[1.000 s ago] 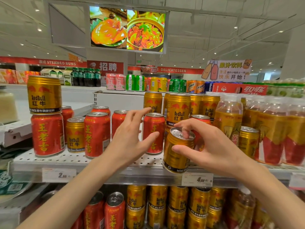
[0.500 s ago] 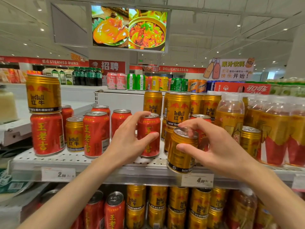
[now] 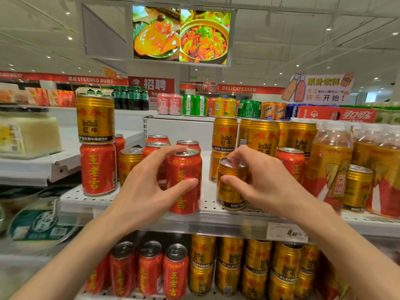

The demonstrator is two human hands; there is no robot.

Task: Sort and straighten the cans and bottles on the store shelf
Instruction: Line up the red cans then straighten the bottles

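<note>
The left hand (image 3: 149, 187) is clamped on a red can (image 3: 184, 180), thumb across the printed front and fingers hooked over the top rim, while the right hand (image 3: 266, 185) is clamped on a gold can (image 3: 230, 185) the same way, thumb low on the side and fingertips on the lid. The hands are apart, a strip of bare shelf (image 3: 207, 204) between them. Both cans stand at the front edge of the perforated shelf; the red one looks upright, the gold one leans slightly, and whether its base is fully down cannot be told. Behind them red and gold cans are mixed together, with a gold can stacked on a red one at the left (image 3: 96, 144) and bottles (image 3: 331, 163) crowding the right end. These cans are probably full, so fairly heavy for their size, stiff in the wall but easy to dent if squeezed hard, and the glossy print is likely slick. A grip round the body with a finger on the rim, as both hands have now, should suit sliding and turning a can; pinching the lid alone would risk a slip. The perforated deck may catch a dragged base, so a small lift before shifting seems safer. The neighbours stand close, and a knocked can could roll off the front edge.
</note>
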